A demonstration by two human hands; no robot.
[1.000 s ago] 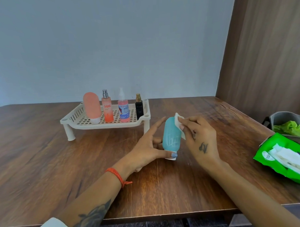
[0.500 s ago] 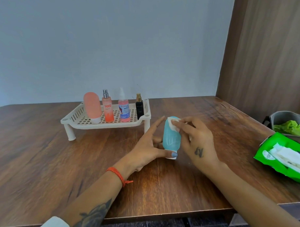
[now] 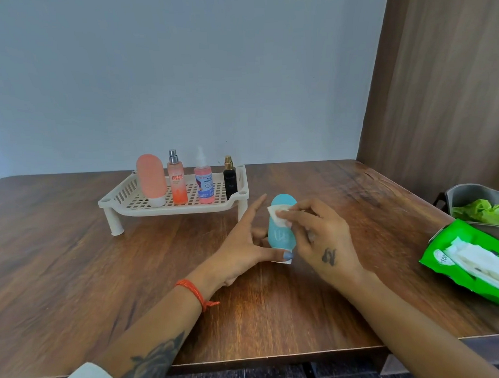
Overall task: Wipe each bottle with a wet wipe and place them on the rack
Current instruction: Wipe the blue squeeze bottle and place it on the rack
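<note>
Two hands were occupied with a teal bottle [image 3: 281, 233] standing cap-down on the table [image 3: 75, 265].

The bottle's base was pinched by the left hand [image 3: 239, 252], thumb in front and index finger stretched out straight toward the rack [image 3: 169, 207]; a folded white wipe [image 3: 278, 215] was pinched in the right hand's [image 3: 322, 237] curled fingertips and pressed against the bottle's upper front. Four bottles were seen upright in a row on the rack, behind and left of the hands: a peach tube [image 3: 151, 178], an orange spray [image 3: 177, 181], a pink spray [image 3: 204, 182] and a black vial [image 3: 230, 179]. A green wipes pack [image 3: 468, 261] was laid open at the right edge, with a grey bin [image 3: 481, 209] beyond it.
</note>
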